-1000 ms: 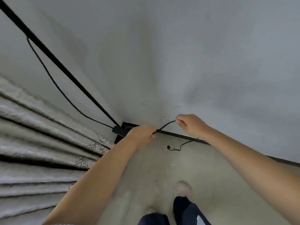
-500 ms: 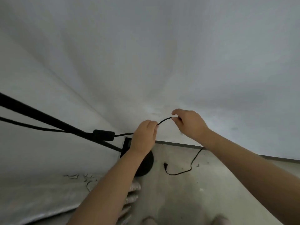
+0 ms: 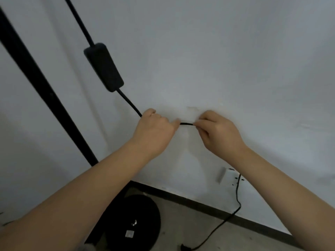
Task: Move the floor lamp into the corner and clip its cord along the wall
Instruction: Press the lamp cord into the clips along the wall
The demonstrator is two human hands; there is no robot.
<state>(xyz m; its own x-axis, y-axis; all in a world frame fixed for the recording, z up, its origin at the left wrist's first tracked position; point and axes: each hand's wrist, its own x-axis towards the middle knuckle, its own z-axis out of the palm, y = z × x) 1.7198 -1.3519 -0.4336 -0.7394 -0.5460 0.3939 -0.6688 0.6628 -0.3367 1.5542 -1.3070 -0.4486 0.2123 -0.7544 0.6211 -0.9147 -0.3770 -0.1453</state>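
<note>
With your left hand (image 3: 154,131) and right hand (image 3: 217,133) both pinching the lamp cord (image 3: 186,123) taut against the wall (image 3: 217,60) (no clip visible), you're at the clipping step, so next press it flat.

Head view, close — facing wall (image 3: 235,51), angled down

Cord (image 3: 129,102) — black, plain, no pattern. Inline switch box (image 3: 103,67) on it also black, matte. Lamp pole (image 3: 45,91) black; round lamp base (image 3: 145,214) black, with a small pale grey square label and a small silvery fitting on top. Wall (image 3: 217,51) white with a bluish-grey cast, one paler blotchy patch near the middle. Baseboard (image 3: 199,201) dark brown to black. Wall outlet (image 3: 229,176) white. Floor (image 3: 235,238) — dull grey-beige, faintly speckled.
</note>
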